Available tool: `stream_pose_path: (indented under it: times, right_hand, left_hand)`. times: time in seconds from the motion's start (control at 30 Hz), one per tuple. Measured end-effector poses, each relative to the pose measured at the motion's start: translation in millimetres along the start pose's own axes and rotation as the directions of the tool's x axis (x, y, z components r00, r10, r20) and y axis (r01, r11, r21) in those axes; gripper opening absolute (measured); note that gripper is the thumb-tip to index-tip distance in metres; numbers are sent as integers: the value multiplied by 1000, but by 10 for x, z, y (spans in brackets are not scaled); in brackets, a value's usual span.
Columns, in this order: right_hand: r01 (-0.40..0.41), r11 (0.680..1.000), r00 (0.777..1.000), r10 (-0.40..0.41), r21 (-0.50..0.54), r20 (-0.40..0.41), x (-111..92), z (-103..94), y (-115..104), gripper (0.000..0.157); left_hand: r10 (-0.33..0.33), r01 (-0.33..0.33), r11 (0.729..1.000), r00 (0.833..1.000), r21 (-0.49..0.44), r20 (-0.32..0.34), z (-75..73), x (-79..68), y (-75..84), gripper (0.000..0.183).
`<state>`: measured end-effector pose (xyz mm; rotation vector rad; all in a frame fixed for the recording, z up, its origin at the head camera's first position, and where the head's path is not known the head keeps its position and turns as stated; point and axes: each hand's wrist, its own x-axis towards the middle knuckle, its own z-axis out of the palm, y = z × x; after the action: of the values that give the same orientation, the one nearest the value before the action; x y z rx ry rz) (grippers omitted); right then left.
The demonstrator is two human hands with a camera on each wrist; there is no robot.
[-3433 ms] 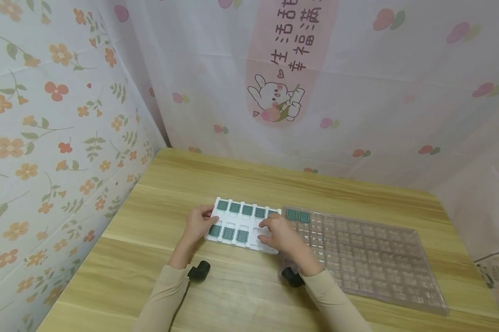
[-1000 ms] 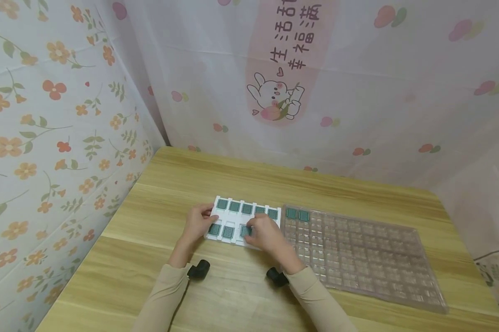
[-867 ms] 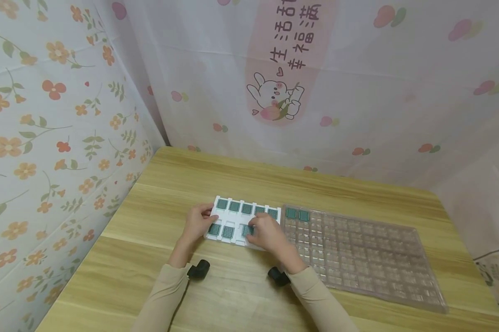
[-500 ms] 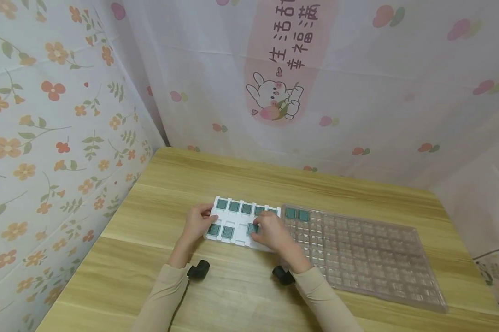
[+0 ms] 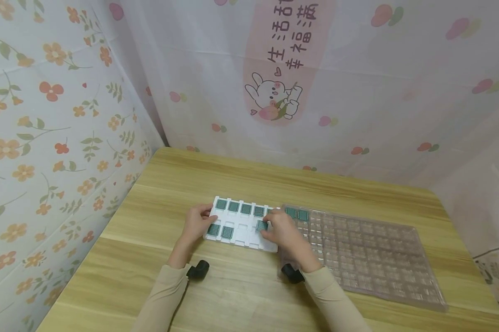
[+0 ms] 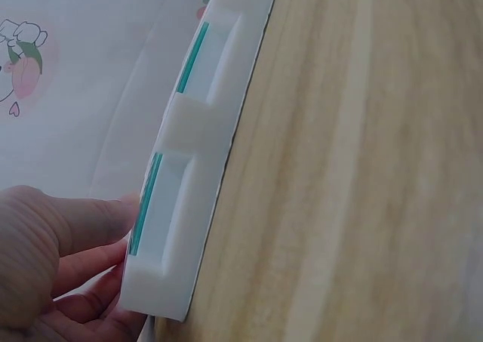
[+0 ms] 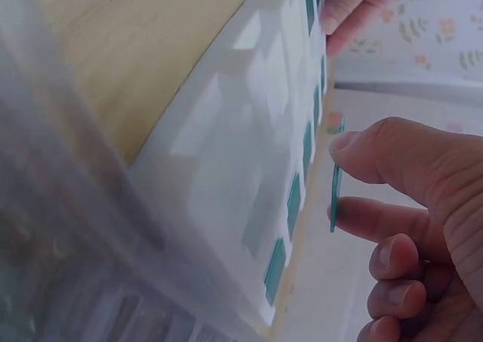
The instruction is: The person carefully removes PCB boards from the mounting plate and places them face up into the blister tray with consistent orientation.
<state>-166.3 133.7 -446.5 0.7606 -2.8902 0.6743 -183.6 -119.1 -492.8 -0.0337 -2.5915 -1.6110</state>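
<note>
A white tray [image 5: 237, 221] with pockets lies on the table, several small square green chips in it. My left hand [image 5: 196, 223] grips its left end; in the left wrist view the thumb lies on the rim beside a green chip [image 6: 146, 204]. Over the tray's right part, my right hand [image 5: 285, 233] pinches one green chip [image 5: 261, 225] by its edges between thumb and finger. The right wrist view shows this chip [image 7: 336, 180] edge-on, lifted clear of the tray, with the other fingers curled below. Two pockets in the near row are bare.
Right of the white tray, touching or nearly so, lies a large clear plastic tray [image 5: 373, 258] with many pockets. Two green chips [image 5: 296, 214] sit in its far left corner. A black wrist camera [image 5: 198, 270] hangs at each cuff. Patterned curtains stand behind and left.
The right hand has lifted a chip from the near row of the white tray and carried it rightward. Its pocket is now bare. The left hand stays in place.
</note>
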Motion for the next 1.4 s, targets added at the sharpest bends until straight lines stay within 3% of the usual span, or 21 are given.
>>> stream_pose_path:
  times: [0.37,1.03,1.4]
  right_hand:
    - [13,1000,1000,-13,10,-10,-53,-64,91,25]
    - [-34,999,999,34,21,-22,-163,-180,319,24]
    - [-40,999,999,40,11,-3,-240,-252,483,27]
  left_hand:
    - [-6,6,1000,1000,5,-2,0,-1,11,37]
    - [-21,21,1000,1000,20,-4,24,9,-18,37]
    - [0,1,1000,1000,28,-8,16,8,-14,36]
